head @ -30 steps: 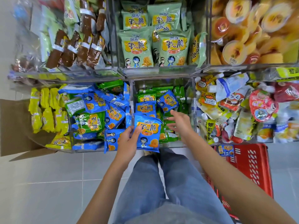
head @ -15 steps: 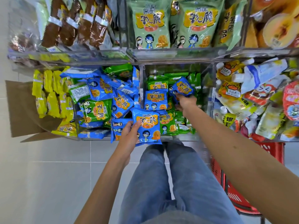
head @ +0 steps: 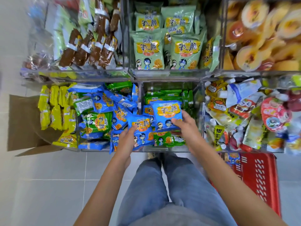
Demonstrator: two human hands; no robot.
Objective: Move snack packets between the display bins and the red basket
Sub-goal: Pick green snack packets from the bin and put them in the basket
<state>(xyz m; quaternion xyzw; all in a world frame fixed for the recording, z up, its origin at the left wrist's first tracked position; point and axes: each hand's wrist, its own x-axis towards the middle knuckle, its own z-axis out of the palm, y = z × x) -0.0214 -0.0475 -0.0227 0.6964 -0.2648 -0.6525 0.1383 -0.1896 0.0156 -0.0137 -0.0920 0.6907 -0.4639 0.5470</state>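
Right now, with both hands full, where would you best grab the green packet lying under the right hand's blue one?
Likely its near short edge, from the front of the bin. The green packet lies flat with that edge bare, while the blue packet in the right hand covers its far side.

A shop: clear display bins [head: 164,74] stacked with packaged snacks.

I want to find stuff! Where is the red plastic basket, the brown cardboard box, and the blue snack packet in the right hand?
Red plastic basket [head: 260,176]: head view, on its slotted side wall.
Brown cardboard box [head: 22,121]: head view, on its open flap.
Blue snack packet in the right hand [head: 167,111]: head view, on its orange label.
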